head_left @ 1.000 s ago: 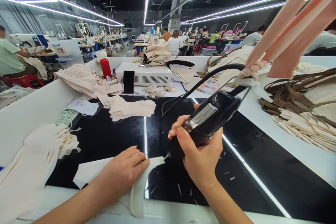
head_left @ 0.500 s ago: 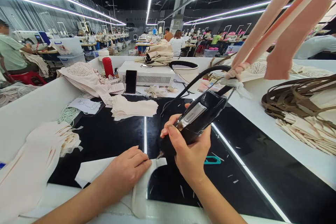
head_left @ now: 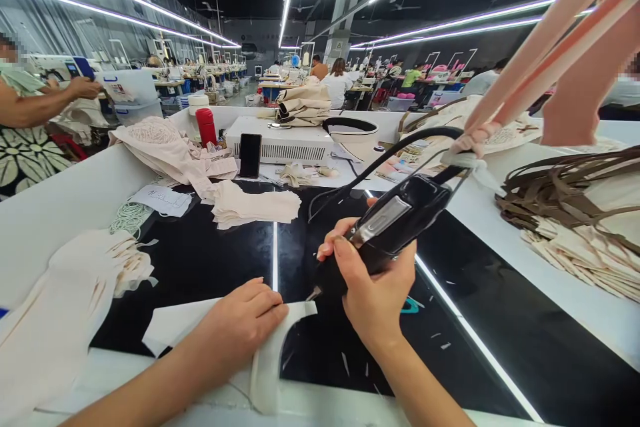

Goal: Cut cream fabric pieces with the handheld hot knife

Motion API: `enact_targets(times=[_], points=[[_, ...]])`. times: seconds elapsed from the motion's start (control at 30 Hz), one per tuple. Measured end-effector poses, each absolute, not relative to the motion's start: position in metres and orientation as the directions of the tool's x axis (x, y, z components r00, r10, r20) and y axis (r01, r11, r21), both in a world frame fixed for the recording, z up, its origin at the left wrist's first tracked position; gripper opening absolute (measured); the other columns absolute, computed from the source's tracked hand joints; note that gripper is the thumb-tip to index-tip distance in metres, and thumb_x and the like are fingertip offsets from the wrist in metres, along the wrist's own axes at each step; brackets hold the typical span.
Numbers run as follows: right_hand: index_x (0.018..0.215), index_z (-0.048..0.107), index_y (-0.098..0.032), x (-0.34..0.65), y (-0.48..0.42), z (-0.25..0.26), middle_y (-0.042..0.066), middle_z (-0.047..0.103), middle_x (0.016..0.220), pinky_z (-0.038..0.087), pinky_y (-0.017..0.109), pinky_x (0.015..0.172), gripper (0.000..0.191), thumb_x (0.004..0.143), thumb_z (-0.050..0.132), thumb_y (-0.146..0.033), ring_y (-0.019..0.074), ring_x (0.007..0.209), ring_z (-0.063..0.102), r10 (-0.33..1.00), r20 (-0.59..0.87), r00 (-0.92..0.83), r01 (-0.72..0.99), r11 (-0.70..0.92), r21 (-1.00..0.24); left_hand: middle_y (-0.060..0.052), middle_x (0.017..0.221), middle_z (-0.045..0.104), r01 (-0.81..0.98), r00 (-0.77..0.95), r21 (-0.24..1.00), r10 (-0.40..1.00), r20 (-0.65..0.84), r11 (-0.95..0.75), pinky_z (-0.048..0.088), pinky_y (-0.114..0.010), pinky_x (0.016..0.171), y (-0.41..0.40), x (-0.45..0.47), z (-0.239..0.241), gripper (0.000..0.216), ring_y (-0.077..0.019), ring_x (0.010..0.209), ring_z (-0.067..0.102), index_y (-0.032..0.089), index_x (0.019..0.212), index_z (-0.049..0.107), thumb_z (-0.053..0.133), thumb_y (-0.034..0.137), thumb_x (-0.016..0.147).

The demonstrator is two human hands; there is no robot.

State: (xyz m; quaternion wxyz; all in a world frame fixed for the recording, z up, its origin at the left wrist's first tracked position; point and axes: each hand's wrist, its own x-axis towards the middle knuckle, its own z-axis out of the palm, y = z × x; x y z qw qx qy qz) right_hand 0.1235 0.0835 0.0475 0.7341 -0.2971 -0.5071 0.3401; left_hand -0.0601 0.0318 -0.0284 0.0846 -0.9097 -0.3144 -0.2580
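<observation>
My right hand is wrapped round a black corded cutting tool, its metal tip touching the edge of a white fabric piece on the black tabletop. My left hand lies palm down on that fabric, fingers together, pressing it flat. The tool's cable arcs up to a bundle of pink straps hanging at the upper right.
Cream fabric stacks lie at the left and centre. A white box, phone and red flask stand behind. Brown straps cover the right side. Another person's arm reaches in at the far left.
The tool and my right hand shifted slightly left, then back right along the fabric edge. A person at the far left has moved closer, arm stretched out.
</observation>
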Motion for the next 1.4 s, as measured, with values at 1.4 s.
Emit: enact_targets(times=[1.4], points=[[0.109, 0.056, -0.03, 0.126, 0.069, 0.046, -0.008, 0.068, 0.078, 0.058, 0.027, 0.052, 0.035, 0.083, 0.075, -0.017, 0.0121, 0.055, 0.064, 0.812, 0.54, 0.222, -0.182, 0.579, -0.795, -0.008, 0.106, 0.07, 0.613, 0.679, 0.017, 0.537, 0.501, -0.79, 0.056, -0.046, 0.111, 0.032, -0.064, -0.025, 0.028, -0.0203, 0.096, 0.07, 0.011, 0.119, 0.063, 0.04, 0.001, 0.105]])
